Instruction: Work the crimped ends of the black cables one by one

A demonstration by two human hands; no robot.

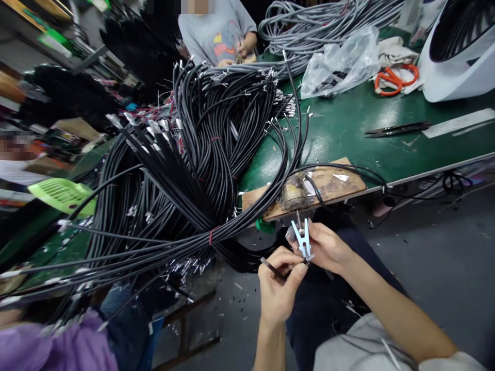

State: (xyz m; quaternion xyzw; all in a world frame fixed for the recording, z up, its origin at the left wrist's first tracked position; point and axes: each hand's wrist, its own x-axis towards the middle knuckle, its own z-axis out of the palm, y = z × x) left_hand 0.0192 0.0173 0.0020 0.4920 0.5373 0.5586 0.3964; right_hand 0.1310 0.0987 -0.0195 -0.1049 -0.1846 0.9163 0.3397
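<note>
Black cable (273, 269) pinched between thumb and fingers of left hand (279, 294); long axis slanting, free end pointing up-left, other end toward nose of light-blue clip (303, 241). Clip just off near edge of green table (336, 129), handles aimed at table, nose toward person. Clip sits between hands, above left fingertips; right hand (328, 248) curled beside it, cannot tell whether pinching.
</note>
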